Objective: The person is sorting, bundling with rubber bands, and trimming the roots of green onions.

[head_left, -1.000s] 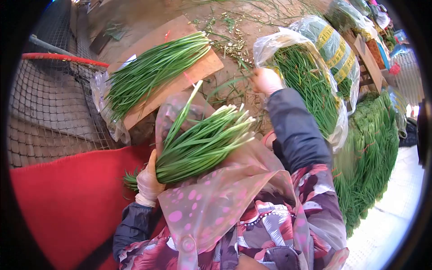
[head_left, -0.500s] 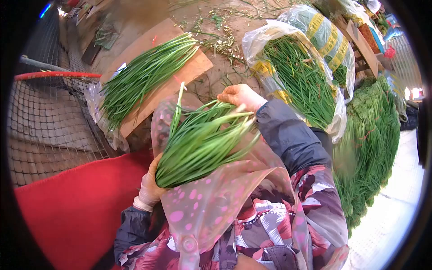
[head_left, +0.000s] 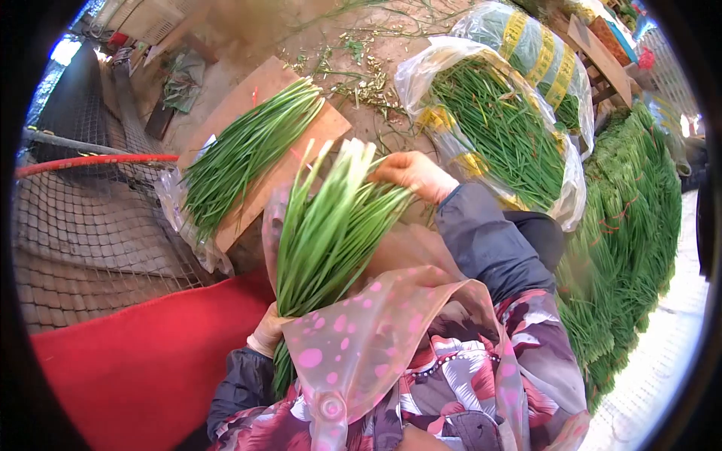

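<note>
My left hand (head_left: 268, 329) is closed around the lower, leafy part of a bunch of garlic chives (head_left: 331, 233). The bunch stands up over my lap, pale cut ends at the top, leaf tips hanging below the fist. At the upper right of the bunch, my right hand (head_left: 421, 176) pinches some of the stalks near their pale ends; its fingertips are partly hidden by the stems. A clear apron with pink dots (head_left: 361, 331) covers my lap under the bunch.
Another pile of chives (head_left: 252, 150) lies on a wooden board (head_left: 331, 126) ahead left. Ahead right, an opened plastic bag (head_left: 417, 71) holds loose chives. A big heap of chives (head_left: 624, 248) rises at right. Wire mesh (head_left: 90, 255) and red cloth (head_left: 150, 338) are at left.
The bunch has swung more upright, its pale ends now pointing up and away instead of right. My right hand stays by the stalk ends, slightly farther right; my left has shifted a little down.
</note>
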`<state>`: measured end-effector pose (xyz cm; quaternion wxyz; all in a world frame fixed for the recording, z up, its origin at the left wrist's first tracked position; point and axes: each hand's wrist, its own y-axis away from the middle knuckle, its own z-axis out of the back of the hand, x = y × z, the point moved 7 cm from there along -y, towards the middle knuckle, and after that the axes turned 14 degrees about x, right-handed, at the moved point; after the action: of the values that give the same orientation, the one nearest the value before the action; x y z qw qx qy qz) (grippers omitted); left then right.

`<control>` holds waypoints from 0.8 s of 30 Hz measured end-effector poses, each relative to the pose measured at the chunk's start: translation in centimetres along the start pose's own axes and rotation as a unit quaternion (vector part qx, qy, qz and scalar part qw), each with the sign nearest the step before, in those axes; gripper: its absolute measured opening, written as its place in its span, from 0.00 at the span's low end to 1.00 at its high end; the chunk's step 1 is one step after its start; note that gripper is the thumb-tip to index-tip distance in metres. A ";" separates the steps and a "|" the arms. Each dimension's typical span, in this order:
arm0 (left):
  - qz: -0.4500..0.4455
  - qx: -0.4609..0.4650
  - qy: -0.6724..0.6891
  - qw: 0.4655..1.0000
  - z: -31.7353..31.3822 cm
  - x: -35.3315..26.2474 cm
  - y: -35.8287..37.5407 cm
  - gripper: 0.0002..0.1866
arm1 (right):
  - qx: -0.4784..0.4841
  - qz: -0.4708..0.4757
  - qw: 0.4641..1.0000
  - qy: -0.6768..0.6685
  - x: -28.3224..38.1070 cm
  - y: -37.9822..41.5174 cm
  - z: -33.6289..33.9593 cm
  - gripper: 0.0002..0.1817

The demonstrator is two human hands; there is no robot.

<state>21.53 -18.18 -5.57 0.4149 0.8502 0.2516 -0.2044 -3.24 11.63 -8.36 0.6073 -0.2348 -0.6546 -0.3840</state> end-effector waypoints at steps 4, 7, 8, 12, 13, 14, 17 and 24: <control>0.034 -0.033 -0.050 0.998 -0.4 -0.7 0.9 0.25 | -0.248 -0.088 0.951 -0.164 -2.7 3.2 9.6 0.11; 0.049 -0.039 0.010 0.998 -0.1 0.0 1.0 0.26 | -0.070 -0.101 0.987 -0.106 0.5 1.4 9.0 0.17; 0.073 -0.052 -0.011 0.996 0.0 0.0 1.0 0.27 | -0.009 -0.087 0.993 -0.076 2.3 0.4 7.4 0.19; 0.057 -0.029 0.014 0.998 -0.3 0.2 0.8 0.27 | 0.159 0.016 0.978 0.137 4.4 -3.3 2.6 0.28; 0.055 -0.022 0.019 0.998 -0.3 0.2 0.7 0.27 | 0.157 0.017 0.978 0.135 5.7 -3.5 1.9 0.28; 0.053 -0.019 0.025 0.998 -0.3 0.3 0.8 0.27 | 0.200 -0.021 0.969 0.141 6.7 -3.6 1.0 0.28; 0.049 -0.010 0.039 0.998 -0.2 0.3 0.7 0.27 | 0.253 -0.040 0.960 0.114 7.0 -4.3 -1.1 0.26; 0.039 0.011 0.059 0.997 -0.3 0.3 0.9 0.28 | 0.246 -0.030 0.966 -0.070 5.9 -4.5 -2.6 0.21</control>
<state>22.32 -18.39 -5.02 0.3977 0.8745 0.2396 -0.1403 -6.00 5.97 -3.67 0.5872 -0.0850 -0.7766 -0.2120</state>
